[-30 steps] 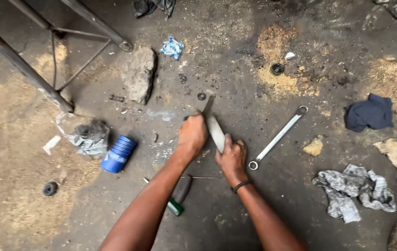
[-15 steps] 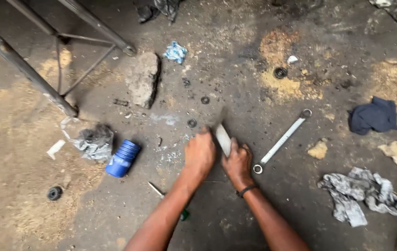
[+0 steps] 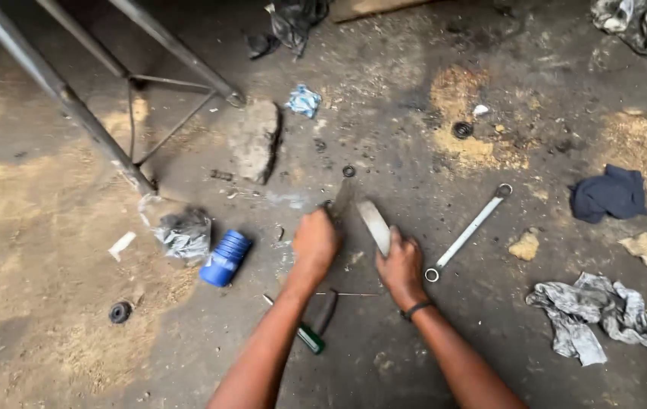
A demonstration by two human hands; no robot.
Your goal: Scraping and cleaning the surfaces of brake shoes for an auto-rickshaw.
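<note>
Flat grey metal piece (image 3: 374, 224) in right hand (image 3: 401, 266).

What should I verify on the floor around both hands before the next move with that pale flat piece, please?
1. Right hand gripping the pale flat piece: ok, closed on its lower end.
2. Left hand holding the dark tool: ok, though what kind of tool cannot be told.
3. Where tool and piece meet: cannot tell, blurred.
4. Ring spanner within reach: ok, lying just right of the right hand.
5. Screwdriver out of the way: not ok, it lies under the left forearm.
6. Blue ribbed cap apart from the hands: ok.
</note>
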